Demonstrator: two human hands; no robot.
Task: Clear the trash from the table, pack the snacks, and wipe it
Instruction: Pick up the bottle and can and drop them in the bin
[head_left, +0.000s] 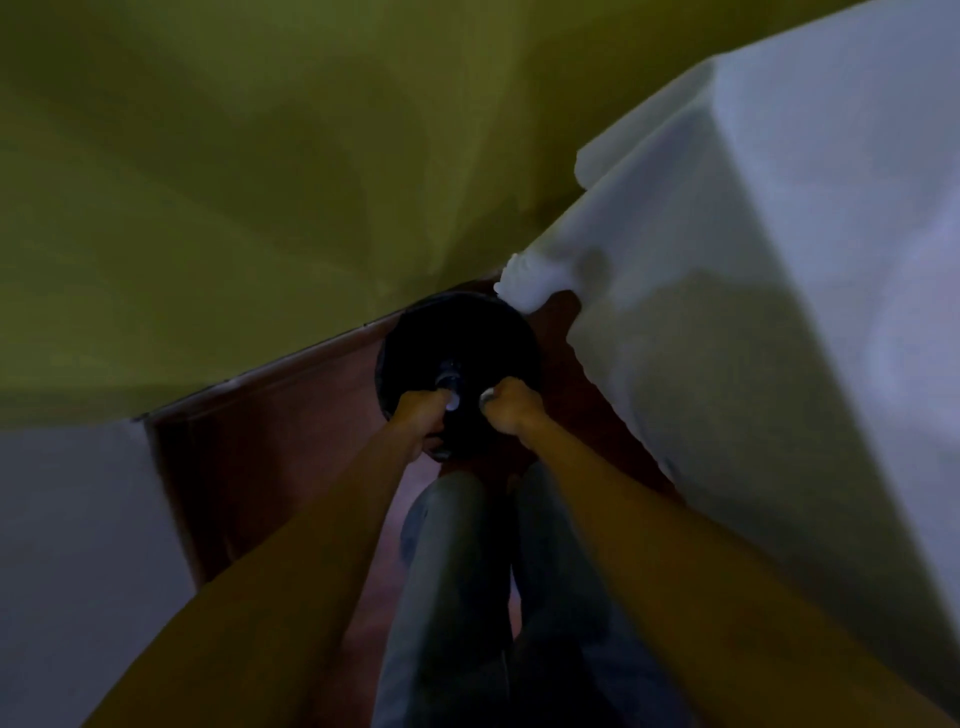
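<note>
Left hand (421, 413) grips a pale scrap (451, 404), right hand (511, 413) another, over the black bin (457, 332), upright on the floor (270, 441), mouth facing up.

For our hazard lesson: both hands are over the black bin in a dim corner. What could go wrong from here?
Small pale scraps gripped by the left hand and right hand could drop beside the black bin, not in it. The white cloth hangs close and could catch one.
</note>
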